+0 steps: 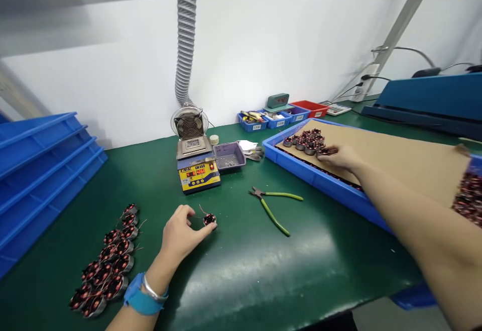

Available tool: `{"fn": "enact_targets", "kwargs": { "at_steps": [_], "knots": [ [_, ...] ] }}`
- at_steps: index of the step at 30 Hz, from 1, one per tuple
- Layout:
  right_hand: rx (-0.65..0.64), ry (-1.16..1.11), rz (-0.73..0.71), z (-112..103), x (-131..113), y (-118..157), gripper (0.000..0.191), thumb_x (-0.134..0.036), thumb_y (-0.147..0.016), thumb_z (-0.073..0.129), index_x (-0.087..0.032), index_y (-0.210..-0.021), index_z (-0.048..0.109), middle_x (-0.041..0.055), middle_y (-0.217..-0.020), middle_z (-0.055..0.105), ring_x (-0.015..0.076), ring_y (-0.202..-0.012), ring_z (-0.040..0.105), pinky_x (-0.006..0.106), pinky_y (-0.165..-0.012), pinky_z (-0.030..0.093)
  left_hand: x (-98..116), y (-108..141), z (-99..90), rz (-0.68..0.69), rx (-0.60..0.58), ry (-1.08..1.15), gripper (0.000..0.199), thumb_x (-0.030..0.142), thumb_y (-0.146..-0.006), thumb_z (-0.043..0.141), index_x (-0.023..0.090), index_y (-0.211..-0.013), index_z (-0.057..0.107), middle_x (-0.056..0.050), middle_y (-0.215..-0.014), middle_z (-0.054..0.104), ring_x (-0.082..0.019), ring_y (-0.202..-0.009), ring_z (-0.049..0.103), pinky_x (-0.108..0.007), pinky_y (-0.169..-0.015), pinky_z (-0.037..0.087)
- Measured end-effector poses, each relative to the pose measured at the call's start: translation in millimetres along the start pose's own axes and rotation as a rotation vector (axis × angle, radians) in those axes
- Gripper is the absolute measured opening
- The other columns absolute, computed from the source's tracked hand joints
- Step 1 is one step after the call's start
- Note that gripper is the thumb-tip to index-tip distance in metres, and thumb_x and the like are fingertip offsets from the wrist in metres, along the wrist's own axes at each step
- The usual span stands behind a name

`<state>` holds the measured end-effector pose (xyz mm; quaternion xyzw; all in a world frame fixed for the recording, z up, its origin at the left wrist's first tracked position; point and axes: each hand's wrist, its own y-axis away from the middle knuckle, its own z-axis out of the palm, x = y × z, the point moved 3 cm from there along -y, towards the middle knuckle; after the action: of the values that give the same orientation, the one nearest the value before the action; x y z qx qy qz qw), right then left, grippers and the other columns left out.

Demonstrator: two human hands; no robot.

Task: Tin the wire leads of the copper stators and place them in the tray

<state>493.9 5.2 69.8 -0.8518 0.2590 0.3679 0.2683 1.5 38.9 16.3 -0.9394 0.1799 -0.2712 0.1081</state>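
- A small round copper-wound coil in a metal ring [210, 219], its thin wire ends sticking up, sits low over the near middle of the green table [233, 281].
- The left hand [196, 219] has its thumb against this coil; its other fingers curl with a gap before them, so it is loosely open.
- The right hand [327, 153] reaches to the right and grips another coil [323, 152] between its fingertips, at the edge of a cluster of like coils [311, 145].
- That cluster stands on brown cardboard [399, 157] inside a blue plastic tray [305, 174].
- Pliers with green handles [271, 214] lie open between the left hand and the tray.
- Far of the left hand stands a yellow-and-blue machine [199, 180]; its lettering seems to read "CM 55" plus an unclear character, and its red digits end in what looks like 4260.
- A purple plastic bin [226, 168] stands just right of it.
- Rows of finished-looking coils [105, 270] lie at near left.
- Small blue bins [256, 126] at the far side bear white labels too small to read.
- Behind them, a green digital clock [277, 101] shows red digits, also illegible.
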Motion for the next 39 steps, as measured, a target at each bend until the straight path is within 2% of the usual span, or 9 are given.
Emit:
{"fn": "enact_targets", "kwargs": {
  "at_steps": [3,7,9,14,17,20,27,32,39],
  "knots": [
    [0.040,0.079,0.135,-1,-4,-1,0.021,-0.031,-0.093,0.054,-0.018,-0.108,0.061,0.0081,-0.112,0.059,0.0154,-0.095,0.059,0.033,-0.083,0.051,-2,1,10.1,-0.078,-0.091,0.132,0.044,0.057,-0.060,0.071,0.018,-0.077,0.058,0.000,-0.069,0.056,-0.015,-0.059,0.053,-0.026,-0.054,0.040],
    [0.075,0.043,0.039,10,-47,33,0.028,-0.021,-0.080,0.068,-0.012,-0.105,0.059,0.0168,-0.117,0.054,0.0211,-0.102,0.053,0.036,-0.086,0.047,-1,0,22.0,-0.131,-0.163,0.369,0.035,0.045,-0.065,0.069,0.016,-0.083,0.061,0.002,-0.064,0.056,-0.012,-0.053,0.049,-0.024,-0.054,0.039],
    [-0.054,-0.034,-0.059,36,-75,72,0.026,-0.022,-0.078,0.068,-0.012,-0.101,0.060,0.0168,-0.108,0.059,0.0205,-0.094,0.056,0.034,-0.082,0.047,0,0,24.4,-0.126,-0.238,0.453,0.029,0.039,-0.068,0.067,0.015,-0.084,0.061,0.004,-0.059,0.053,-0.010,-0.051,0.049,-0.023,-0.054,0.039],
    [-0.685,-0.281,-0.235,140,-129,191,0.025,-0.032,-0.063,0.079,-0.017,-0.077,0.067,0.0028,-0.071,0.066,0.0152,-0.063,0.062,0.026,-0.059,0.049,5,6,18.8,-0.094,-0.467,0.670,0.040,0.026,-0.061,0.074,0.014,-0.095,0.055,0.000,-0.080,0.062,-0.008,-0.057,0.052,-0.021,-0.057,0.042],
    [-0.805,-0.398,-0.211,184,-140,223,0.024,-0.034,-0.070,0.073,-0.014,-0.080,0.064,0.0015,-0.061,0.064,0.0134,-0.055,0.060,0.024,-0.053,0.046,6,9,14.9,-0.166,-0.499,0.810,0.045,0.026,-0.061,0.075,0.015,-0.098,0.052,-0.003,-0.087,0.063,-0.006,-0.058,0.052,-0.019,-0.054,0.041],
    [-0.839,-0.495,-0.160,207,-138,230,0.026,-0.032,-0.074,0.069,-0.013,-0.090,0.060,0.0011,-0.062,0.063,0.0124,-0.055,0.060,0.023,-0.053,0.047,5,8,16.5,-0.283,-0.424,0.926,0.041,0.030,-0.064,0.074,0.014,-0.095,0.051,-0.003,-0.082,0.064,-0.007,-0.057,0.053,-0.018,-0.052,0.040],
    [-0.852,-0.600,-0.105,212,-128,234,0.039,-0.029,-0.075,0.065,-0.014,-0.109,0.054,-0.0003,-0.065,0.063,0.0107,-0.054,0.059,0.022,-0.051,0.049,8,4,26.7,-0.462,-0.351,1.014,0.038,0.031,-0.057,0.078,0.013,-0.083,0.056,0.000,-0.065,0.061,-0.008,-0.052,0.053,-0.016,-0.044,0.033],
    [-0.847,-0.652,-0.132,205,-129,235,0.039,-0.031,-0.076,0.062,-0.014,-0.110,0.054,-0.0001,-0.067,0.060,0.0107,-0.055,0.056,0.023,-0.052,0.048,10,5,25.8,-0.516,-0.405,1.069,0.033,0.028,-0.054,0.078,0.011,-0.076,0.062,0.001,-0.058,0.059,-0.005,-0.046,0.047,-0.016,-0.043,0.032],
    [-0.629,-0.384,-0.637,194,-133,231,0.027,-0.026,-0.084,0.052,-0.020,-0.109,0.060,0.0013,-0.069,0.063,0.0117,-0.055,0.057,0.025,-0.053,0.048,0,4,30.8,-0.520,-0.561,1.152,0.025,0.022,-0.055,0.075,0.009,-0.074,0.065,-0.002,-0.061,0.063,-0.004,-0.045,0.047,-0.016,-0.041,0.033]
  ]
}}
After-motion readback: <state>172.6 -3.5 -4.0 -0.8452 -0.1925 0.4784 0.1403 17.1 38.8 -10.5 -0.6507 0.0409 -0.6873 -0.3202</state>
